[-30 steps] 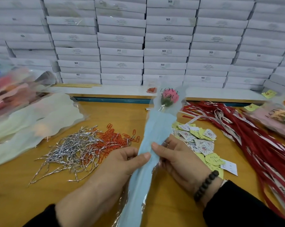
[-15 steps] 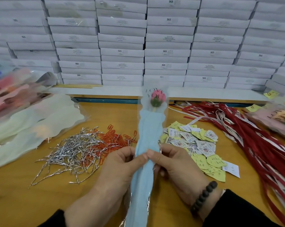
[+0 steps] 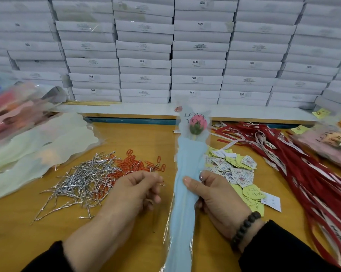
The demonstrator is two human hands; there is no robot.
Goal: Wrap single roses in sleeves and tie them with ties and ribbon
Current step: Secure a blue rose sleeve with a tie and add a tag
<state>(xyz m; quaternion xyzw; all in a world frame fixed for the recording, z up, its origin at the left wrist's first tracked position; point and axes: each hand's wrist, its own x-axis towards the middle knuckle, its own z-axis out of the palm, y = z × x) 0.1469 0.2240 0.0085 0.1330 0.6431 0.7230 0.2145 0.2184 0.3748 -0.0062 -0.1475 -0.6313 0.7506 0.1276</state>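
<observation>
A pink rose (image 3: 198, 123) sits in the clear top of a light blue sleeve (image 3: 185, 163) printed "LOVE YOU". The sleeve runs from the table's far edge down toward me. My right hand (image 3: 216, 197) grips the gathered sleeve at its middle, thumb across the front. My left hand (image 3: 136, 193) is off the sleeve, fingers curled, at the right edge of the silver twist ties (image 3: 81, 181). Whether it holds a tie is unclear. Red ribbons (image 3: 307, 173) lie in a heap at the right.
Orange paper clips (image 3: 136, 164) mix with the ties. Yellow and white tags (image 3: 238, 169) lie right of the sleeve. Pale sleeves (image 3: 38, 146) and wrapped roses are stacked at the left, a pink wrapped rose (image 3: 328, 142) at far right. White boxes (image 3: 146, 61) wall the back.
My left hand has let go of the sleeve and moved left to the tie pile. My right hand keeps its hold, and the sleeve stays gathered narrow.
</observation>
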